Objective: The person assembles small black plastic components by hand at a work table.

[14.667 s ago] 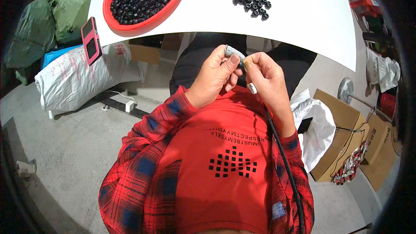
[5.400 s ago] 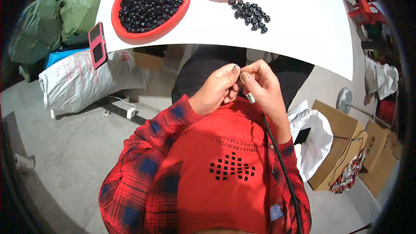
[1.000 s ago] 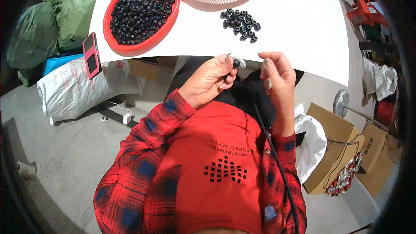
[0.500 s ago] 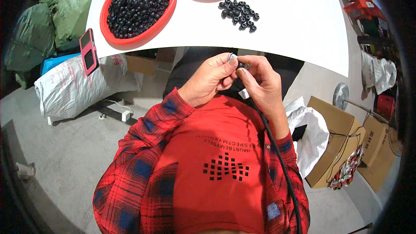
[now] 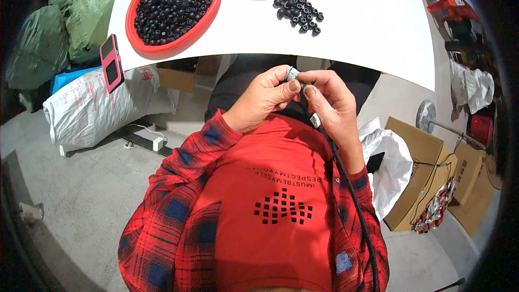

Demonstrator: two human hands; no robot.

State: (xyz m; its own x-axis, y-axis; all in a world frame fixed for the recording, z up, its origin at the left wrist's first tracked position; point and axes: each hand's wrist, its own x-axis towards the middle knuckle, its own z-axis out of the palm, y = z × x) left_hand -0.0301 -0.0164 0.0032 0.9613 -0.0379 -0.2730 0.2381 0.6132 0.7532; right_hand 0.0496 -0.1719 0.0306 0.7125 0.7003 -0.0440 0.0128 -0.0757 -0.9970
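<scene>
- The left hand (image 5: 265, 100) pinches a small grey ring (image 5: 292, 74) between thumb and fingers, close to the chest and below the worktop (image 5: 373, 32) edge
- The right hand (image 5: 332, 103) is closed on a black cable (image 5: 351, 200); its fingertips touch the ring from the right side
- The cable runs down along the right forearm, its end pointing up to the ring
- Loose black rings (image 5: 298, 10) lie on the worktop, well apart

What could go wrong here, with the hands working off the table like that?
The small ring is pinched between the fingertips of the left hand and right hand over the lap, past the table edge; a slip would likely drop it to the floor. The black cable trailing from the right hand might tug the grip. The loose pile of beads could roll if the table is bumped.
</scene>
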